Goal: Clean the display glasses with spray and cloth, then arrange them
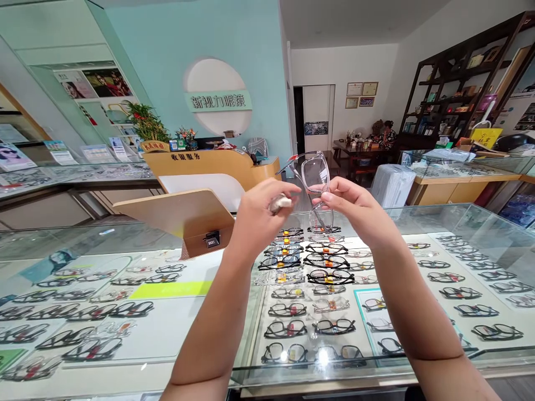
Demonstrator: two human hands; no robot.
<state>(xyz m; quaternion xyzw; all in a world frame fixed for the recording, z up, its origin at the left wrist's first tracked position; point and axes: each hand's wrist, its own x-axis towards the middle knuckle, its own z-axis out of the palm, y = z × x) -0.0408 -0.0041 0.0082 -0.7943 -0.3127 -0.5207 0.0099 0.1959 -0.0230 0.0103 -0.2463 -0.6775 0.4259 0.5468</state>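
My right hand point(355, 207) pinches a pair of clear-framed eyeglasses point(316, 174) at about the bridge. The eyeglasses are turned on end, one lens above the other, raised over the glass counter. Their temples extend to the left, and a small red mark shows near one tip. Just left of the eyeglasses, my left hand point(259, 214) is closed around a small crumpled whitish cloth point(280, 204). Its fingertips point toward the eyeglasses, and I see a narrow gap between them.
Below my hands, the glass display counter point(167, 328) holds many eyeglass frames point(329, 277) in rows. A wooden-backed mirror or stand point(179, 214) leans on the counter at left. Behind it is a curved wooden cashier desk point(200, 167). A person point(388, 136) is at a far table.
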